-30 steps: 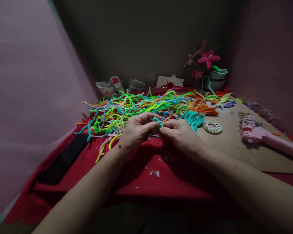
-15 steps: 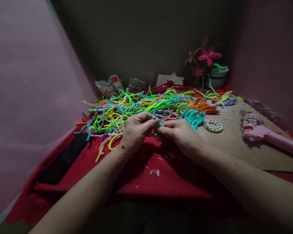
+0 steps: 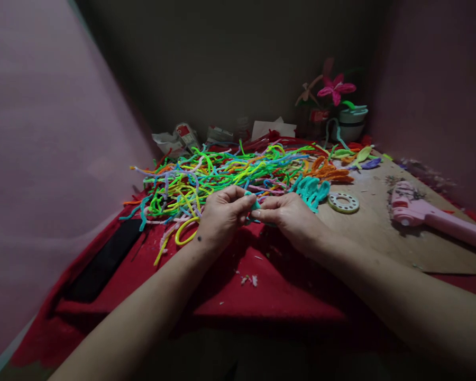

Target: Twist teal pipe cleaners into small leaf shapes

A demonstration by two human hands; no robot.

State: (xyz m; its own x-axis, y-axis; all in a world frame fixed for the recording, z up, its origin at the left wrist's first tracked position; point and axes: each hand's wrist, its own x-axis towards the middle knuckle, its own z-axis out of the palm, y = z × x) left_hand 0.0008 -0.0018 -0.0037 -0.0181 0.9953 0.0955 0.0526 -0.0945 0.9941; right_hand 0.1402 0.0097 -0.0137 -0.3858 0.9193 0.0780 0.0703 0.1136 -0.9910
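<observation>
Between my two hands is a short piece of teal pipe cleaner (image 3: 255, 203), mostly covered by fingers. My left hand (image 3: 225, 214) pinches it from the left with thumb and forefinger. From the right, my right hand (image 3: 287, 214) grips the same piece, its thumb close to the left fingertips. Just behind the right hand lies a bundle of looped teal pipe cleaners (image 3: 311, 193). A big tangled pile of coloured pipe cleaners (image 3: 222, 169) spreads out beyond both hands.
A black phone-like slab (image 3: 105, 259) lies on the red cloth (image 3: 285, 301) at left. On the brown board (image 3: 368, 227) rest a tape roll (image 3: 343, 202) and a pink tool (image 3: 440, 217). Orange loops (image 3: 327, 170) and a flower pot (image 3: 353, 124) stand farther back.
Both hands stay together on the teal pipe cleaner, with a slight shift of the fingers. The whole view has moved a little, so the things at right appear slightly farther left.
</observation>
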